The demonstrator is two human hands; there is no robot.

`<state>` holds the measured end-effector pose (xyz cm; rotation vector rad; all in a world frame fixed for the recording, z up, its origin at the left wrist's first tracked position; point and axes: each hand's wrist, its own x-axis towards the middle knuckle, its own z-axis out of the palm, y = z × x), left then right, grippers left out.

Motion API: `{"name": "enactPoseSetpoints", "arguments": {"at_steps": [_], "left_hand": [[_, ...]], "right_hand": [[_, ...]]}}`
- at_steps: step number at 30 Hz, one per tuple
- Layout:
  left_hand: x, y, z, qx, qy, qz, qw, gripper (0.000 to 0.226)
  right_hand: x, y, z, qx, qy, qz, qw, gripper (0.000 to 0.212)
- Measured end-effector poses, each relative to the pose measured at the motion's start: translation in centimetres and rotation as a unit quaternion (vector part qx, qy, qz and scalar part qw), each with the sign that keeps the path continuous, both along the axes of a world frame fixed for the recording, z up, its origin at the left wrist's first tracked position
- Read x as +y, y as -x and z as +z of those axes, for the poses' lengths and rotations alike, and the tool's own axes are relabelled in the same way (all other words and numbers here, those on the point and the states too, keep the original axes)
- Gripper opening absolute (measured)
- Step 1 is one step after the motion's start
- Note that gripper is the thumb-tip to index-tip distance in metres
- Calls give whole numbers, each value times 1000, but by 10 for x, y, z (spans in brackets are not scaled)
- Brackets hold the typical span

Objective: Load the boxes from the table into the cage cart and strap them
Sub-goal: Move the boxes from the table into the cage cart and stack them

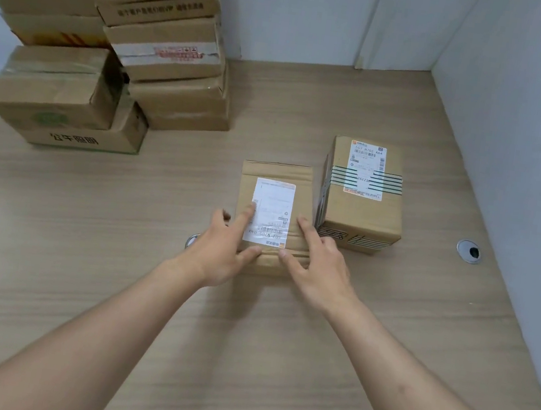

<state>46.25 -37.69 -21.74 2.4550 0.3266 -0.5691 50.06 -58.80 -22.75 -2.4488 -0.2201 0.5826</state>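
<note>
Two hands (222, 250) (319, 266) on one box (278, 175), one box beside (361, 210).

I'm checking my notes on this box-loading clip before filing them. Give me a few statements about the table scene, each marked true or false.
1. Both hands rest on the small box with the white label. True: the left hand and right hand touch its near end.
2. The box with dark stripes lies to the left of that box. False: it stands to its right.
3. Stacked cardboard boxes fill the table's far left. True.
4. The cage cart is in view. False: it does not show.
5. The hands have lifted the box clear of the table. False: it sits on the tabletop.
</note>
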Motion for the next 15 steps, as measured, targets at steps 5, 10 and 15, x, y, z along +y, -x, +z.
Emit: {"name": "enactPoseSetpoints", "arguments": {"at_steps": [5,10,15], "left_hand": [[-14,13,2,-35,47,3,998,82],[-9,35,22,-97,71,6,993,81],[-8,63,62,-149,64,-12,987,85]], "right_hand": [[1,15,4,30,-58,-31,997,79],[-4,41,33,19,-83,-60,994,86],[-7,71,76,-17,-115,-62,991,86]]}}
